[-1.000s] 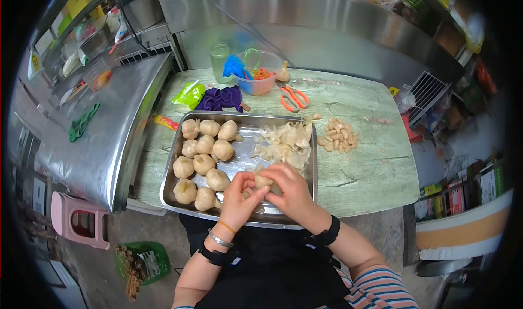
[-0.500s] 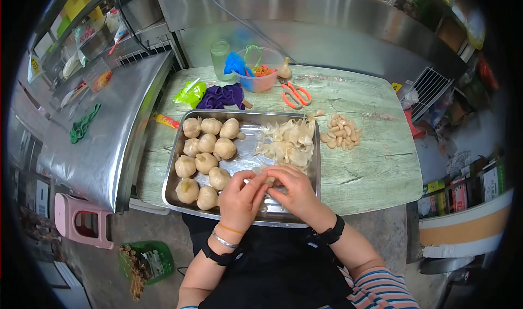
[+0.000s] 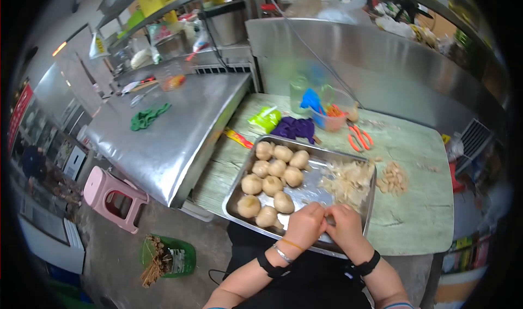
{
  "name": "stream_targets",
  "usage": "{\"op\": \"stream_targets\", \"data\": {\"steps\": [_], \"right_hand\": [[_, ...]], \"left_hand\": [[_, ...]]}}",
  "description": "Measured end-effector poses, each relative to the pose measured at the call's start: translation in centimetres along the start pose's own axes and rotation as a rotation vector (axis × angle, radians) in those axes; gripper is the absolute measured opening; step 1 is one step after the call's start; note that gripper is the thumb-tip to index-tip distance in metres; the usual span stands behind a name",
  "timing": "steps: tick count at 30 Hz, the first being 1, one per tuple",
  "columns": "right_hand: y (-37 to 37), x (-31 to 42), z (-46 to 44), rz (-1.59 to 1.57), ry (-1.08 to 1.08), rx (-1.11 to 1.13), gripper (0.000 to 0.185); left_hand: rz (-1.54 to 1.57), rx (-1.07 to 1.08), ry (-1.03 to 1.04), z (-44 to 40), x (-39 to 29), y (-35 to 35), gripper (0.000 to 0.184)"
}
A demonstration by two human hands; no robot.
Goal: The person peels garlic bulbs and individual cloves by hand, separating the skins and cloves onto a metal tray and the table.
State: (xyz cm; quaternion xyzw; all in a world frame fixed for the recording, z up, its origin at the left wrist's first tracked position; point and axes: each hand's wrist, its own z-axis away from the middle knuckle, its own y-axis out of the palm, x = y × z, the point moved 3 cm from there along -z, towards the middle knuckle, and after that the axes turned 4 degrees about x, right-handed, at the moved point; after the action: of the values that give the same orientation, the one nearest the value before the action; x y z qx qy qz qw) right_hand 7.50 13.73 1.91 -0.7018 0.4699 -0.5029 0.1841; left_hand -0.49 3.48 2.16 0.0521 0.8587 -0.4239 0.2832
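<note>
Above the front edge of a metal tray [image 3: 235,211], my left hand [image 3: 305,223] and my right hand [image 3: 347,225] meet with fingertips pinched together. They close on a small piece of garlic, mostly hidden by the fingers. Whole garlic bulbs [image 3: 272,186] fill the tray's left side, several in rough rows. A heap of papery garlic skins [image 3: 347,179] lies in its right part. Peeled garlic cloves [image 3: 393,178] form a pile on the table just right of the tray.
Behind the tray, the green table [image 3: 414,222] bears orange-handled scissors or pliers [image 3: 359,139], a plastic bowl [image 3: 333,121], a purple cloth [image 3: 293,128] and a green packet [image 3: 265,119]. A steel counter [image 3: 163,145] stands left, above a pink stool [image 3: 114,200] and green bin [image 3: 182,257].
The view has swung left, so the tray and table appear farther right and tilted. Both hands stay pinched together over the tray's front part.
</note>
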Motion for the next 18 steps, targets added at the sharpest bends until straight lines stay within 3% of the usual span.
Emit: {"op": "stream_targets", "data": {"steps": [2, 4, 9, 12, 15, 18], "right_hand": [[-0.2, 0.2, 0.0, 0.016, 0.085, 0.019, 0.025], [-0.5, 0.7, -0.3, 0.023, 0.036, 0.011, 0.023], [-1.2, 0.7, -0.3, -0.400, 0.218, -0.018, 0.019], [-0.5, -0.6, -0.2, -0.384, 0.175, 0.026, 0.014], [0.2, -0.5, 0.0, -0.366, 0.194, -0.077, 0.014], [0.1, -0.2, -0.1, -0.272, 0.171, -0.001, 0.015]], "left_hand": [[0.013, -0.014, -0.001, -0.1, 0.4, -0.2, 0.010], [0.094, -0.043, -0.028, 0.1, 0.8, -0.6, 0.009], [0.235, -0.079, -0.001, 0.2, 1.5, -1.3, 0.009], [0.204, 0.047, 0.066, 0.6, 1.5, -1.3, 0.009], [0.212, 0.055, 0.084, 1.0, 1.7, -0.9, 0.010], [0.201, 0.039, 0.101, 1.0, 1.4, -0.7, 0.010]]}}
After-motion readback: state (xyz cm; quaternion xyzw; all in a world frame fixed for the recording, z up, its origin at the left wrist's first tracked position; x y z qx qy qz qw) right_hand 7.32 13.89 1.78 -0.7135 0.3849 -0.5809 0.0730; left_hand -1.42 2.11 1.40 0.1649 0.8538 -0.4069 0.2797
